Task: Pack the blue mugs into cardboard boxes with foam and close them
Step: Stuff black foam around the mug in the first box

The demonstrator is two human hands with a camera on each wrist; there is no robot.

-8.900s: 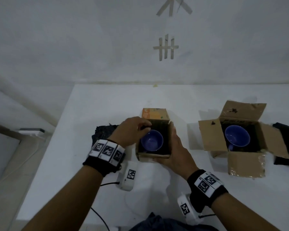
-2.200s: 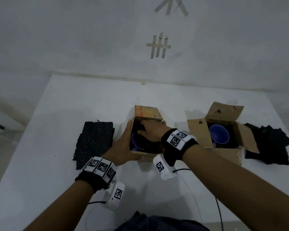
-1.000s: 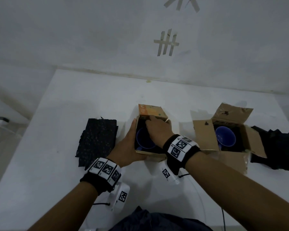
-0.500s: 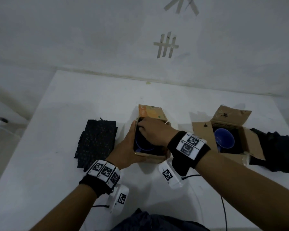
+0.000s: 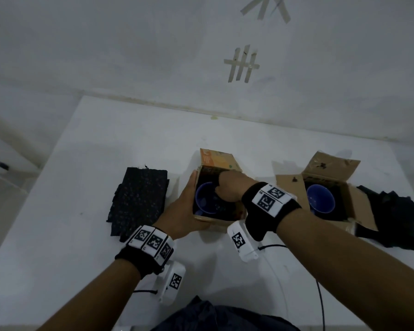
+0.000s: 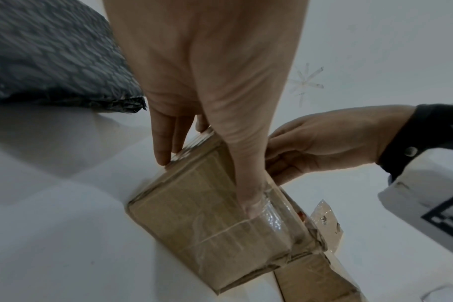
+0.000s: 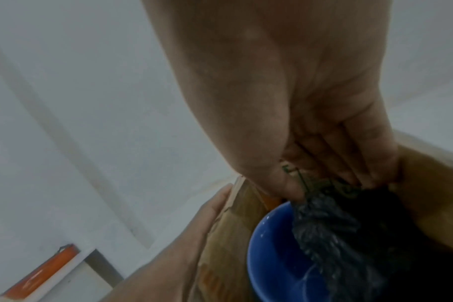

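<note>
Head view: the left hand (image 5: 185,206) is bracing the box (image 5: 219,187), palm flat against its left wall with straight fingers, while the right hand (image 5: 230,188) is reaching down inside it, fingers curled onto dark foam (image 5: 225,206) beside the mug (image 5: 204,199). A spare foam sheet (image 5: 139,199) is lying on the tabletop (image 5: 105,144) left of the left hand; a second box (image 5: 330,194), flaps open with its own mug (image 5: 319,199), is sitting right of the right hand, and more dark foam (image 5: 392,216) beyond it.

Left wrist view: the left hand (image 6: 207,92) is pressing straight fingers (image 6: 163,143) along one taped side and the thumb down the next, so the box (image 6: 212,220) is being kept from sliding; the right hand (image 6: 323,141) is entering from above.

Right wrist view: the right hand (image 7: 311,122) is pinching foam (image 7: 331,230) and pushing it between the mug (image 7: 272,255) and the box wall (image 7: 236,235). The foam is partly overhanging the mug's mouth.

To do this well, I would be feeding the foam down the gap, not into the cup, keeping the mug upright and centred, and holding the brace until the padding is sitting below the rim so the flaps can fold flat.
</note>
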